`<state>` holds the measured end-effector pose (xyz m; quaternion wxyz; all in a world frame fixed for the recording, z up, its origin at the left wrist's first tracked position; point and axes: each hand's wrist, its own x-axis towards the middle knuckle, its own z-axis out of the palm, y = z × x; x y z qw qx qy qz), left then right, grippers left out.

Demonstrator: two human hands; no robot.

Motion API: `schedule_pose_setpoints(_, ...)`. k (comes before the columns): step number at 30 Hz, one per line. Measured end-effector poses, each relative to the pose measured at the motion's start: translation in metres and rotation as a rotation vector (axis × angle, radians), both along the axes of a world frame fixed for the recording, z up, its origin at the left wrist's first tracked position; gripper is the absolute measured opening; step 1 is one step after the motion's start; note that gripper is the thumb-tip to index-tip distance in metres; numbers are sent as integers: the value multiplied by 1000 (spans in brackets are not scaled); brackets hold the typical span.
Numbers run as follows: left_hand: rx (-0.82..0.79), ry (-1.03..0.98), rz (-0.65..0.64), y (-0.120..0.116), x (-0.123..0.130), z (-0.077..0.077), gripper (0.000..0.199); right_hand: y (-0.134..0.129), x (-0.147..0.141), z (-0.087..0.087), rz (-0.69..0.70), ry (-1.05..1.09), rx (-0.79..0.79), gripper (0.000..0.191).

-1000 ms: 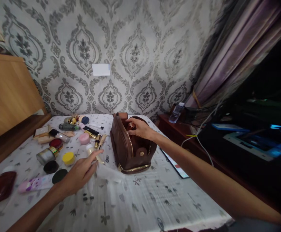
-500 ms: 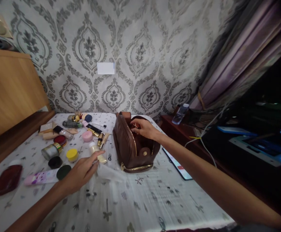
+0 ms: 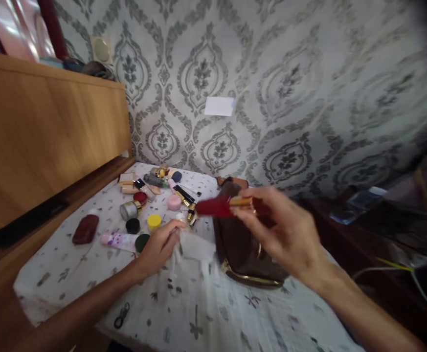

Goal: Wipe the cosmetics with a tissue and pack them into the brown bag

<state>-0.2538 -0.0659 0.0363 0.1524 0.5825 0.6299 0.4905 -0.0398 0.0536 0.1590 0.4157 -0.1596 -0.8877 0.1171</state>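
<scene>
Head view: right hand (image 3: pixel 290 234) pinches the gold end of a red tube (image 3: pixel 215 207), held aloft by the brown bag (image 3: pixel 233 244); left hand (image 3: pixel 162 244) grip unclear; moving the tube likely calls for steady fingertips.

The brown leather zip bag (image 3: pixel 235 244) stood right of centre on the patterned white cloth (image 3: pixel 143 310), behind the slim red tube with a gold-coloured end (image 3: pixel 215 207) in the right hand (image 3: pixel 252 208). Left of the bag lay the round yellow jar (image 3: pixel 154 222), with the round pink jar (image 3: pixel 173 202) behind it, and the flat dark-red bottle (image 3: pixel 85 229) farther left. The brown wooden cabinet (image 3: pixel 48 132) stood at the frame's left edge.
</scene>
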Motion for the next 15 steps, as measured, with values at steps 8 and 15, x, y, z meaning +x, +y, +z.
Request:
schedule_pose_setpoints(8,-89,-225,-226,-2,4,0,49,-40,-32,-79,175,13,-576,24)
schedule_pose_setpoints(15,-169,40,-263,-14,9,5,48,-37,-32,-93,195,73,-744,27)
